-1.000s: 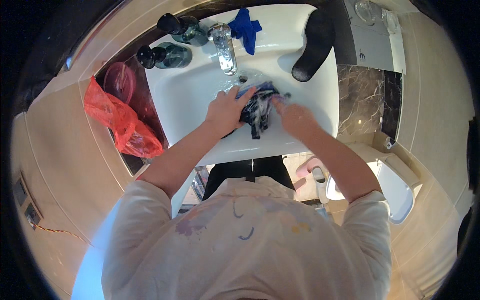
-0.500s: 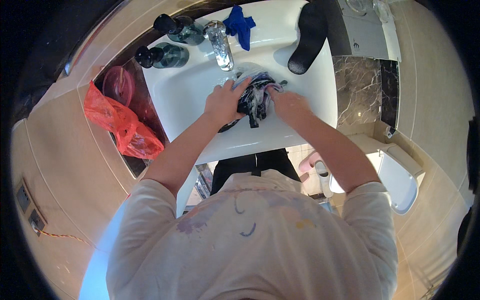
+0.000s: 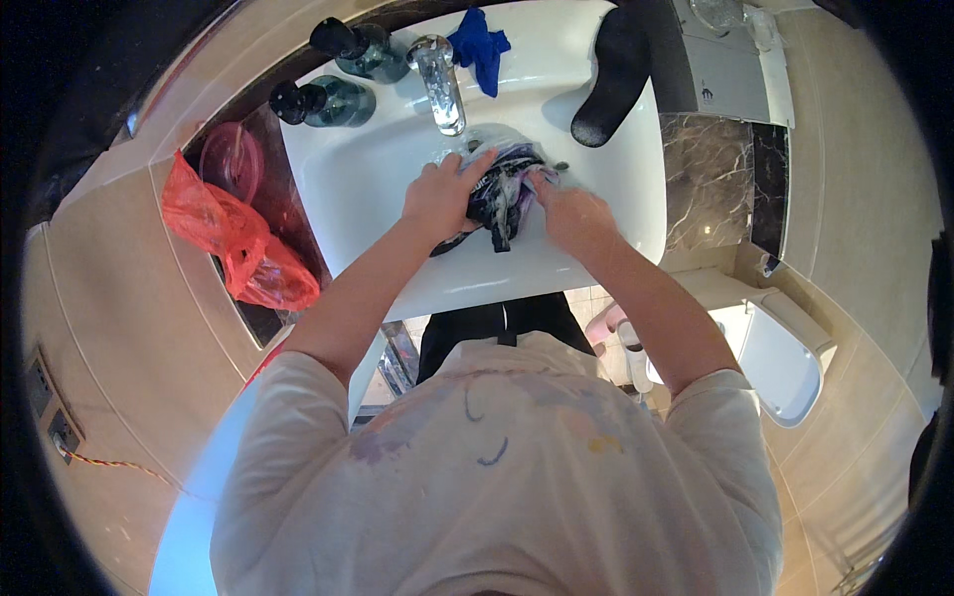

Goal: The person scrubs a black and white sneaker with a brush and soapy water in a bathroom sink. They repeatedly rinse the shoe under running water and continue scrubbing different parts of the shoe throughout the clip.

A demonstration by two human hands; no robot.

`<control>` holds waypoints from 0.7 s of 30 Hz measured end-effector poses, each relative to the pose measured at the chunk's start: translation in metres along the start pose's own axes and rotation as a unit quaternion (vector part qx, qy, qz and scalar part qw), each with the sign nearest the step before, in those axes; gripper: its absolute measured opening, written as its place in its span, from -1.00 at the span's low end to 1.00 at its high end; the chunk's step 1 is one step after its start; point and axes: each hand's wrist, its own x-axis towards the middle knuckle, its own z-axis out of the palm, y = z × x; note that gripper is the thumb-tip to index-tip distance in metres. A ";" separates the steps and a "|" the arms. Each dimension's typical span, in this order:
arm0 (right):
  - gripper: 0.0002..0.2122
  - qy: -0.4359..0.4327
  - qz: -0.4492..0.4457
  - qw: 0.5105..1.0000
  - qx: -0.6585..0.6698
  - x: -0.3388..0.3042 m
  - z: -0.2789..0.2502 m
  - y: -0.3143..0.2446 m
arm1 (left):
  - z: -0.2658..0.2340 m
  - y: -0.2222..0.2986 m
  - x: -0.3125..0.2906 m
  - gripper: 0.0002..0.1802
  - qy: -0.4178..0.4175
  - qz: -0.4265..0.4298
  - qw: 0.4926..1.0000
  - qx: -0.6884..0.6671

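Observation:
A bunched, soapy wet garment (image 3: pixel 507 204), black with white and purplish parts, lies in the white sink (image 3: pixel 348 189) below the tap (image 3: pixel 441 87). My left hand (image 3: pixel 437 202) grips its left side, thumb and forefinger reaching over the fabric. On its right side, my right hand (image 3: pixel 578 219) has the fingers curled, pinching a purplish part of the cloth. White suds cover patches of the garment. Some fingertips of both hands are hidden in the folds.
Two dark-capped bottles (image 3: pixel 343 102) stand at the sink's back left. A blue cloth (image 3: pixel 481 52) lies beside the tap, and a long black object (image 3: pixel 614 79) rests over the right rim. A red plastic bag (image 3: pixel 238 243) and pink basin (image 3: pixel 232 164) are at left.
Both hands stay on the garment in the sink. The cloth between them has shifted slightly, and my right hand's fingers have moved a little on it.

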 end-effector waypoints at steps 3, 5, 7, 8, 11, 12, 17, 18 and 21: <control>-0.63 0.037 0.006 0.999 0.019 0.019 0.035 0.008 | -0.002 0.004 -0.002 0.17 0.013 -0.003 1.000 0.007; -0.65 0.019 0.030 0.997 0.073 0.014 0.050 0.000 | -0.002 0.008 -0.006 0.19 0.010 -0.003 1.000 0.009; -0.68 0.031 -0.009 0.994 0.107 0.009 0.062 0.002 | -0.004 0.012 -0.008 0.24 0.002 0.000 1.000 0.007; -0.69 0.037 -0.028 0.991 0.123 0.008 0.065 0.004 | -0.005 0.011 -0.009 0.24 -0.003 -0.007 1.000 0.010; -0.65 -0.033 -0.061 0.997 0.033 0.018 0.048 0.016 | -0.005 0.012 -0.006 0.22 -0.007 -0.016 1.000 0.011; -0.63 0.001 -0.066 0.998 0.021 0.017 0.033 0.018 | -0.004 0.010 -0.005 0.21 -0.007 -0.019 1.000 0.009; -0.56 0.042 -0.010 0.999 -0.023 0.024 0.024 0.017 | 0.004 0.009 0.000 0.19 0.017 -0.023 1.000 0.009; -0.58 0.050 0.005 0.999 0.021 0.026 0.033 0.014 | 0.005 0.008 -0.002 0.19 0.022 -0.025 0.999 0.007; -0.61 0.019 -0.014 0.997 0.069 0.026 0.065 0.010 | 0.012 0.007 -0.005 0.20 0.049 -0.017 0.999 0.010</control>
